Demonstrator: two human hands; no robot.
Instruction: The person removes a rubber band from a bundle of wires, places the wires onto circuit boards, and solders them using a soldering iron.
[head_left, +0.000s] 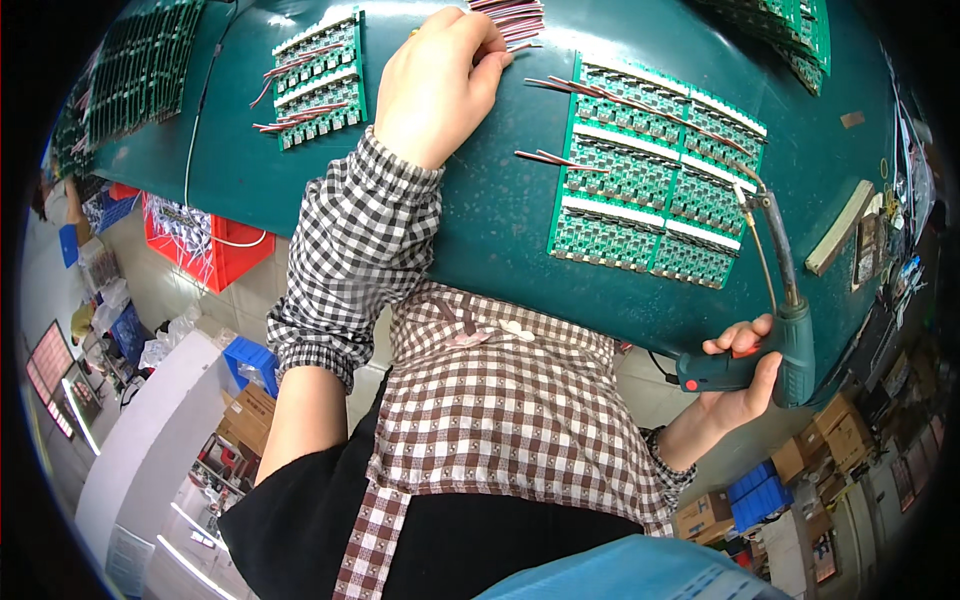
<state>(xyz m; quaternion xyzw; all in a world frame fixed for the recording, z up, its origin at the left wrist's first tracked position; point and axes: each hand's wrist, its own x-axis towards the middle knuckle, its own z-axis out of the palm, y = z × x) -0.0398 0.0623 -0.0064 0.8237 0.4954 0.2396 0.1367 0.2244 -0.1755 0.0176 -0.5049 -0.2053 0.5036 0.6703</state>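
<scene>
My left hand (pixel 437 88) reaches to the far edge of the table, its thumb and forefinger pinched on a thin wire beside a bundle of red, black and white wires (pixel 508 14). My right hand (pixel 740 385) grips a green soldering gun (pixel 793 350) with a metal feed tube along its barrel. The gun's bent tip hangs over the right side of a large green circuit board panel (pixel 612 190) with rows of white connectors. Several wires (pixel 560 158) lie across that panel, their ends sticking out past its left edge.
A smaller board panel (pixel 318 85) with wires on it lies left of my left arm. More boards stand in rows at the far left (pixel 145 75) and far right (pixel 785 30). A red bin (pixel 235 255) of white cables sits below the table's left edge. A wooden strip (pixel 838 228) lies at right.
</scene>
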